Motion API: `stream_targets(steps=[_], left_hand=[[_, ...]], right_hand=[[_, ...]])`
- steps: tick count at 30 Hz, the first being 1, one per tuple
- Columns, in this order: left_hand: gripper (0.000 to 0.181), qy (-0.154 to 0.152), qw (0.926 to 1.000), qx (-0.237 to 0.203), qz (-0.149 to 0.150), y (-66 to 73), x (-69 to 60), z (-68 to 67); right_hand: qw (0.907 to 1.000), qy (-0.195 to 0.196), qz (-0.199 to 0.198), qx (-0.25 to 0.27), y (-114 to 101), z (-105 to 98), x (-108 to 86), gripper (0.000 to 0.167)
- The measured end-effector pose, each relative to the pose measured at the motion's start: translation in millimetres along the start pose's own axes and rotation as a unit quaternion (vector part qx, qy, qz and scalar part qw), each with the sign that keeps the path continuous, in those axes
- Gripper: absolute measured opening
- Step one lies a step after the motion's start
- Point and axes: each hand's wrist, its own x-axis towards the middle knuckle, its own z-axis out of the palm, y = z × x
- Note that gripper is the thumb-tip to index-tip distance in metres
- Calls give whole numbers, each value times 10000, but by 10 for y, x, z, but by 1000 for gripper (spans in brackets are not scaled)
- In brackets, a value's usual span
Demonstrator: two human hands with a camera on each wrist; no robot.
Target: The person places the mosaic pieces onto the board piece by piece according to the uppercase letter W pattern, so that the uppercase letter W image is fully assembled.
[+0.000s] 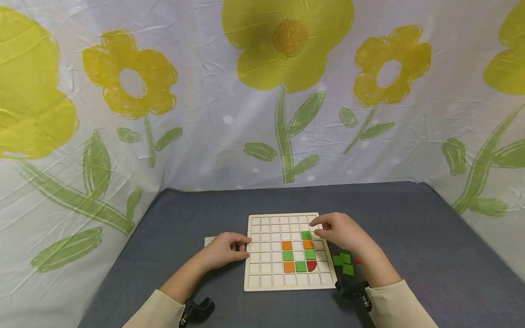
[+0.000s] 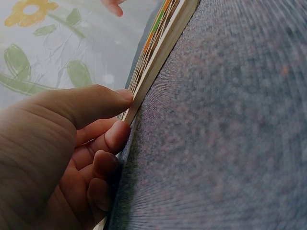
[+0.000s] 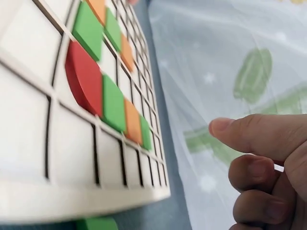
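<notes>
A pale wooden grid board (image 1: 266,282) lies on the dark table. Green and orange square tiles, such as this green tile (image 1: 306,235), and one rounded red tile (image 1: 311,266) form a U shape in its cells. My left hand (image 1: 227,249) holds the board's left edge; in the left wrist view the thumb (image 2: 112,101) and curled fingers meet that edge. Over the upper right of the board is my right hand (image 1: 340,231), thumb and index finger apart. The right wrist view shows nothing between that hand's thumb (image 3: 249,134) and fingers.
Several loose green tiles (image 1: 347,269) lie right of the board, with a bit of red (image 1: 358,260) beside the right forearm. A white gridded piece (image 1: 208,240) shows behind the left hand. A flowered cloth (image 1: 197,136) hangs around the dark table (image 1: 221,205).
</notes>
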Motion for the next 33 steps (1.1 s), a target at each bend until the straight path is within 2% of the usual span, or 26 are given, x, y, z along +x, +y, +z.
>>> stream_targets(steps=[8, 10, 17, 22, 27, 33], left_hand=[[31, 26, 10000, 16, 34, -12, 6, -8], [30, 35, 10000, 9, 43, -17, 9, -7], [31, 27, 10000, 63, -35, -18, 9, 6], [33, 13, 10000, 48, -19, -18, 0, 10], [31, -2, 10000, 24, -9, -12, 2, 6], [27, -4, 10000, 10, 19, -7, 2, -1]], right_hand=[[9979, -202, 514, 325, 184, -157, -114, 19], [9974, -312, 528, 377, 229, -182, -153, 16], [9897, -1142, 457, 736, 337, -248, -286, 17], [9773, -1664, 822, 1018, 344, -204, -309, 22], [9741, -1685, 1167, 953, 331, -151, -320, 26], [9772, -1577, 1234, 699, 327, -107, -315, 22]])
